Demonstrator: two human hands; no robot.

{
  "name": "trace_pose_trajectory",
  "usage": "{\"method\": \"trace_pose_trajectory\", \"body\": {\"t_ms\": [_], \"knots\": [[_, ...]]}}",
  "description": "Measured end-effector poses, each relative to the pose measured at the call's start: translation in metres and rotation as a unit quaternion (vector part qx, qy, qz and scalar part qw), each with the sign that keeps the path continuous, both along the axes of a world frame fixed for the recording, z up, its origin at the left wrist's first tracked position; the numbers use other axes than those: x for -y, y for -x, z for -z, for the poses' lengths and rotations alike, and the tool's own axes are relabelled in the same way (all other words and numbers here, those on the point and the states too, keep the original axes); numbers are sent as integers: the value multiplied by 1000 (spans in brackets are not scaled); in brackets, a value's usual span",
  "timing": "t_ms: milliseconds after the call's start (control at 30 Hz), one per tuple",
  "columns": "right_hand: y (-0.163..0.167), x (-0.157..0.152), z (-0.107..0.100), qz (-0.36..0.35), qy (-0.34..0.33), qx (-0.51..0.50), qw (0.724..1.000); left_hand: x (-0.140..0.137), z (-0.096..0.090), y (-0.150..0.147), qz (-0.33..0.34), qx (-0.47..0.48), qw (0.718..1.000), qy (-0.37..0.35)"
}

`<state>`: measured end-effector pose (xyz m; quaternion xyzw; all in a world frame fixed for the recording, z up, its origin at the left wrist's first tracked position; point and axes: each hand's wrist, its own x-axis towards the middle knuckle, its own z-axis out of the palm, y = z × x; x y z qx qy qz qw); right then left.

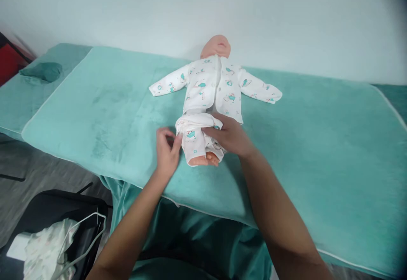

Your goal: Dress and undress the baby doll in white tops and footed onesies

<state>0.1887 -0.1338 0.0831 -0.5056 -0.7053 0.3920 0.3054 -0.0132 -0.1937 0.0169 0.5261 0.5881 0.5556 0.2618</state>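
Observation:
A baby doll (216,46) lies on its back, head toward the wall, in a white printed jacket (200,85) with its sleeves spread. White printed trousers (192,142) cover its legs; the waistband is bunched below the jacket hem, and the feet (208,160) show at the cuffs. My right hand (230,135) grips the bunched waistband at the right, thumb across the front and fingers under the jacket edge. At the left side of the trousers, my left hand (168,150) has curled fingers, with its thumb and fingertips pinching the cloth edge.
The doll rests on a long bed with a green cover (127,89), set against a white wall (143,12). A green face-hole cushion (41,72) is at the far left. Below left, a black chair (63,201) holds patterned cloth (47,246) and a white hanger (92,246).

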Motion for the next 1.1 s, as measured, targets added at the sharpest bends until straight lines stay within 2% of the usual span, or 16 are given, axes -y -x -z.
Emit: {"method": "trace_pose_trajectory", "body": {"t_ms": [133,233,367,500,600,700,733,800,867,900,1000,1100], "knots": [[0,1,-2,-4,-4,-7,1000,35,3,9,152,-29,985,77],[0,1,-3,-6,-11,-10,1000,42,2,12,185,-33,977,98],[0,1,-4,-8,-9,-10,1000,31,-1,9,161,-34,982,98],[-1,1,-5,-14,12,-12,1000,15,-1,3,98,-81,989,70],[-4,3,-5,-48,5,-45,998,5,-2,2,34,-20,999,32],[-9,5,-3,-76,-40,-95,992,-8,-15,5,-41,51,997,-28],[-11,5,-2,-51,-74,-108,990,-15,-24,7,-48,53,997,-37],[-14,2,3,59,-169,-102,978,-32,-43,7,-21,42,998,-31],[-17,-4,10,167,-249,-43,953,-53,-61,3,47,15,999,-10],[-18,-7,14,193,-270,-1,943,-65,-67,-1,86,-11,996,-3],[-19,-19,24,192,-266,105,939,-95,-73,-16,165,-123,978,17],[-15,-26,26,168,-245,182,937,-109,-67,-30,161,-234,958,52]]}}
